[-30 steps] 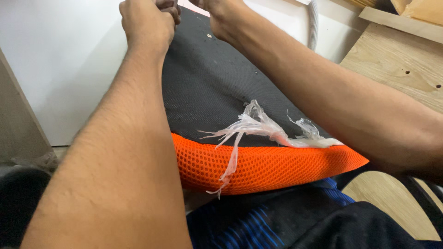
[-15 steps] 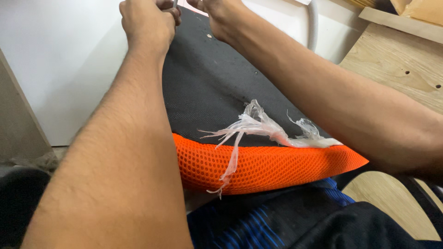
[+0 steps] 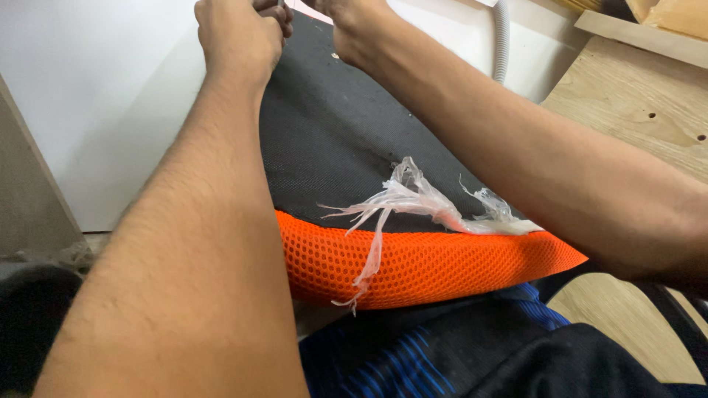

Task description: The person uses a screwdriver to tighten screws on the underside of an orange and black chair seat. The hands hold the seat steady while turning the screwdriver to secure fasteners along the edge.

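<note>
A seat cushion lies across my lap, black mesh on top [image 3: 346, 140] with an orange mesh front edge [image 3: 428, 269]. Torn strips of clear plastic wrap [image 3: 413, 203] lie on it near the orange edge, and one strip hangs down over the front. Both my arms reach to the cushion's far end. My left hand [image 3: 236, 37] is a closed fist at that far edge, with a small grey bit showing by its fingers at the frame's top. My right hand [image 3: 350, 26] is beside it, and the top of the frame cuts off its fingers.
A white wall panel [image 3: 110, 103] stands behind the cushion on the left. Light wooden boards with small holes [image 3: 641, 110] are at the right, and a grey ribbed hose [image 3: 503, 40] runs up beside them. My dark blue striped shorts [image 3: 457, 354] show below the cushion.
</note>
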